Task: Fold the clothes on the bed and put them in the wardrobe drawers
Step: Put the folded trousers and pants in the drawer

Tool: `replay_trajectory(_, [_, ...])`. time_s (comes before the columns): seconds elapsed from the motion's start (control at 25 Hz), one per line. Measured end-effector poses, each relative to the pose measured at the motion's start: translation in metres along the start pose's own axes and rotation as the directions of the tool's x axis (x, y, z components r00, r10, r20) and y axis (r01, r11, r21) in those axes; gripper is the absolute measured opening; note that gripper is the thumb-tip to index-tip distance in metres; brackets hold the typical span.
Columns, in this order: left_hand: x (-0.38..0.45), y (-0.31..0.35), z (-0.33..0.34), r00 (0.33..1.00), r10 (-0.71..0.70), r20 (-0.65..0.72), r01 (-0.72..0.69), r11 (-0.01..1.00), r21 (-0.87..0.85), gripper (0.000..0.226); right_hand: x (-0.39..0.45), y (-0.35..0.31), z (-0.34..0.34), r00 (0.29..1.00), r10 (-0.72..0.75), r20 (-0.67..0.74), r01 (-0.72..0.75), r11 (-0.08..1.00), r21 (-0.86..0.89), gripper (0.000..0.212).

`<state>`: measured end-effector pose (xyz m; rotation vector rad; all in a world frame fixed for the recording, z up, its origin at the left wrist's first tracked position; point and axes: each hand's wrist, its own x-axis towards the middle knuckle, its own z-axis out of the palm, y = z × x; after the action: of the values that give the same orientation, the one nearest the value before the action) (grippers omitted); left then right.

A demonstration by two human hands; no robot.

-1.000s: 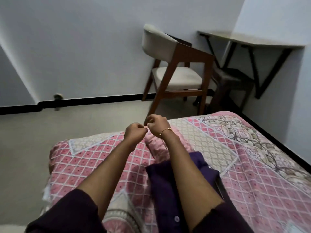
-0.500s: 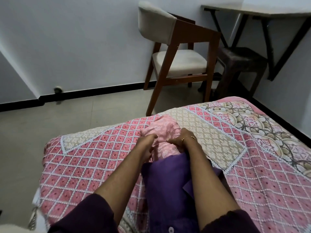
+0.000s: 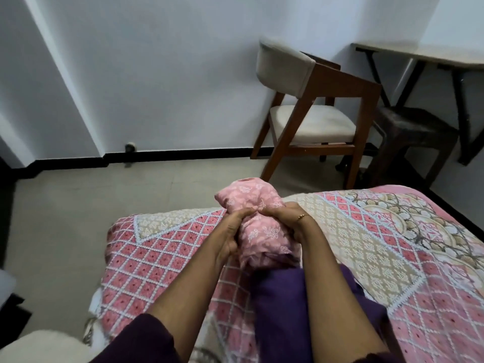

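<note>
A pink embroidered garment (image 3: 258,231) is bunched up and lifted a little above the bed (image 3: 379,258), which has a pink and beige patterned cover. My left hand (image 3: 231,231) grips the bundle on its left side. My right hand (image 3: 284,218), with a thin gold bracelet at the wrist, grips it from the right. The two hands meet near the bundle's middle. A purple garment (image 3: 280,310) lies on the bed under my forearms, its far edge tucked beneath the pink bundle.
A wooden chair (image 3: 309,111) with a cream seat stands on the floor beyond the bed. A dark stool (image 3: 416,142) sits under a wall-mounted desk (image 3: 424,53) at the right. Bare floor lies left of the bed.
My hands went down from mid-air onto the pink garment, took hold of it, and have now raised it off the bed in a bundle.
</note>
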<state>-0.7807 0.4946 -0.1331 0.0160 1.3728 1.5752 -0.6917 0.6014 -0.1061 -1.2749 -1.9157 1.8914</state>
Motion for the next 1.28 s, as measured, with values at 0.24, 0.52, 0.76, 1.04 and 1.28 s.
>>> replay_trajectory(0.24, [-0.060, 0.069, -0.122, 0.948, 0.219, -0.230, -0.272, 0.933, -0.234, 0.036, -0.017, -0.059, 0.134, 0.928, -0.119, 0.352, 0.071, 0.987, 0.147, 0.020])
replay_trajectory(0.52, [-0.195, 0.089, -0.303, 0.775, 0.259, -0.577, -0.537, 0.752, -0.384, 0.014, -0.063, -0.082, 0.375, 0.762, -0.198, 0.617, 0.271, 0.962, -0.026, 0.048])
replay_trajectory(0.76, [-0.288, 0.055, -0.475, 0.481, 0.066, -0.874, -0.788, 0.470, -0.398, 0.035, -0.184, -0.046, 0.580, 0.818, -0.227, 0.529, 0.432, 0.850, -0.302, 0.078])
replay_trajectory(1.04, [-0.321, 0.021, -0.585, 0.349, -0.128, -0.928, -0.927, 0.100, -0.362, 0.036, -0.240, 0.003, 0.717, 0.648, 0.102, 0.755, 0.023, 0.988, -0.152, 0.067])
replay_trajectory(1.28, [-0.315, -0.015, -0.637, 0.329, -0.324, -0.887, -0.941, -0.029, -0.338, 0.042, -0.206, 0.021, 0.766, 0.590, 0.193, 0.784, 0.066, 0.956, -0.284, 0.040])
